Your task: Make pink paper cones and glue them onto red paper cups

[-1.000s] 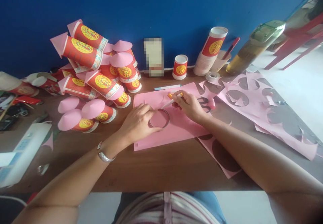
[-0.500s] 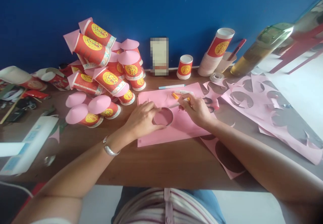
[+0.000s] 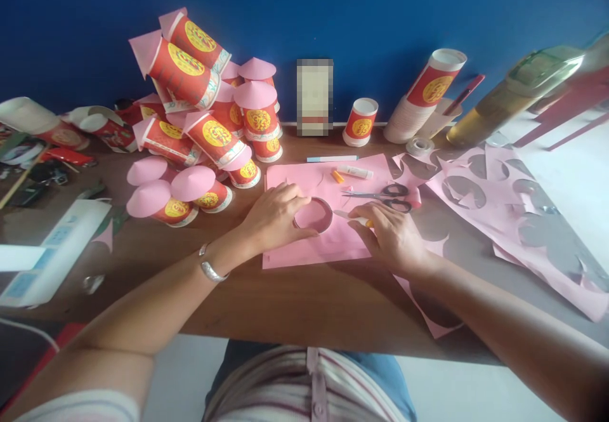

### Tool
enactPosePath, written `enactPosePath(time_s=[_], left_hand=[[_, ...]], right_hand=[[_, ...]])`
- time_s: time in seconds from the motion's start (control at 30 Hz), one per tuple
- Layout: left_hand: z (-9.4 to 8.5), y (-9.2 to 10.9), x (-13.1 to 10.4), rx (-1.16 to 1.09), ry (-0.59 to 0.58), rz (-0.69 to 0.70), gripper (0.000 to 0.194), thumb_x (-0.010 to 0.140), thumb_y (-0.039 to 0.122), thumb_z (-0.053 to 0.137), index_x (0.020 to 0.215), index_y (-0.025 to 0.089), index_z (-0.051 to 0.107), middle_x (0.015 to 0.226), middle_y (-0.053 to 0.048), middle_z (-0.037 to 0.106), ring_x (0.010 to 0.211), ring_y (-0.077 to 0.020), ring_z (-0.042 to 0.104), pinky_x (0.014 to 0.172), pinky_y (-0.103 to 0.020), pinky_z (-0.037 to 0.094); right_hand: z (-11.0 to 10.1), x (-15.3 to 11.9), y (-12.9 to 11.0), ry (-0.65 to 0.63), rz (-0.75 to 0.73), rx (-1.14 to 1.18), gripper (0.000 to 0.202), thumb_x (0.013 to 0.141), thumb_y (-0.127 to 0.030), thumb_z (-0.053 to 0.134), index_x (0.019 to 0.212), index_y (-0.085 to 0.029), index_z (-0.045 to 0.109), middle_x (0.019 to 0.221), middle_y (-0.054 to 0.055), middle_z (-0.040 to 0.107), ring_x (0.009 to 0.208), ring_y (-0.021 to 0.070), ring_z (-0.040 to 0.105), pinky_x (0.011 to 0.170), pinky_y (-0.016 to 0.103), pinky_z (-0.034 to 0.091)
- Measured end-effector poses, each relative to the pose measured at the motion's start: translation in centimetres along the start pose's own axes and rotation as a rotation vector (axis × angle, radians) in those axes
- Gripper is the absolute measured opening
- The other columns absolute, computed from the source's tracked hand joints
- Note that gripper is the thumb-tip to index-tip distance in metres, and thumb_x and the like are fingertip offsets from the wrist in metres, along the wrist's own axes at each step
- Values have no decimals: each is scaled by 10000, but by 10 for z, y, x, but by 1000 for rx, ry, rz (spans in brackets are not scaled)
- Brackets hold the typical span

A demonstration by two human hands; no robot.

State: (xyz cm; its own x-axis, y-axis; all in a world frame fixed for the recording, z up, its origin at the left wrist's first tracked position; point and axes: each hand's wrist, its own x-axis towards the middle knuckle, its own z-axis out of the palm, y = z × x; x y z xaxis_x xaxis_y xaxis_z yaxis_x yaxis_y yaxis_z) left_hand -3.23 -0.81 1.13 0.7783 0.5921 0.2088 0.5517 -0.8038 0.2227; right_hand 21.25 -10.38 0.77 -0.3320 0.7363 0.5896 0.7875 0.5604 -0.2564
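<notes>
A round ring (image 3: 330, 208) lies flat on pink paper (image 3: 290, 256). The thumb and fingers of my left hand (image 3: 280, 217) close round its left side. My right hand (image 3: 392, 235) grips a slim craft knife (image 3: 354, 217) with a yellow part, its tip at the ring's right edge. Just above my right hand lie scissors (image 3: 399, 198) with dark handles. A glue stick (image 3: 354, 172), an orange cap (image 3: 337, 176) and a blue-and-white pen (image 3: 332, 158) rest near the top of the paper.
Red paper cups with pink cone tops (image 3: 193, 184) are piled at the left. Along the blue wall stand a single cup (image 3: 360, 122), stacked cups (image 3: 419, 98), a tape roll (image 3: 420, 146) and a bottle (image 3: 504, 98). Cut pink scraps (image 3: 518, 219) spread over the right side.
My right hand has moved down and to the right with the knife, uncovering the scissors and the glue stick. My left hand stays at the ring. The camera view has shifted slightly.
</notes>
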Motion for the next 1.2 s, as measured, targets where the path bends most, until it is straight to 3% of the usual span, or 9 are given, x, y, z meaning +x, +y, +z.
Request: enactPosePath(time_s=[0.37,0.63,1.2], left_hand=[[1,1,1,-12,5,-16,651,742,606,806,1177,131,719,1033,-111,680,957,-272,624,837,-415,527],[-3,5,3,-12,-30,-43,567,728,536,842,1111,130,737,1029,-106,676,958,-268,624,883,-417,526],[-1,3,3,-20,-35,-30,571,731,558,834,1117,153,722,1055,-108,674,1003,-280,617,905,-422,508]], right_hand=[[-5,-18,-32,-46,-164,-114,64,984,-127,543,1034,-166,553,789,52,683,680,180,596,557,291,411],[-4,-20,-49,-44,-241,-164,76,963,-88,555,993,-156,541,716,27,641,616,166,500,529,303,365],[2,-16,-64,-53,-336,-182,79,945,-116,614,934,-166,553,660,-1,589,598,160,532,498,306,370]])
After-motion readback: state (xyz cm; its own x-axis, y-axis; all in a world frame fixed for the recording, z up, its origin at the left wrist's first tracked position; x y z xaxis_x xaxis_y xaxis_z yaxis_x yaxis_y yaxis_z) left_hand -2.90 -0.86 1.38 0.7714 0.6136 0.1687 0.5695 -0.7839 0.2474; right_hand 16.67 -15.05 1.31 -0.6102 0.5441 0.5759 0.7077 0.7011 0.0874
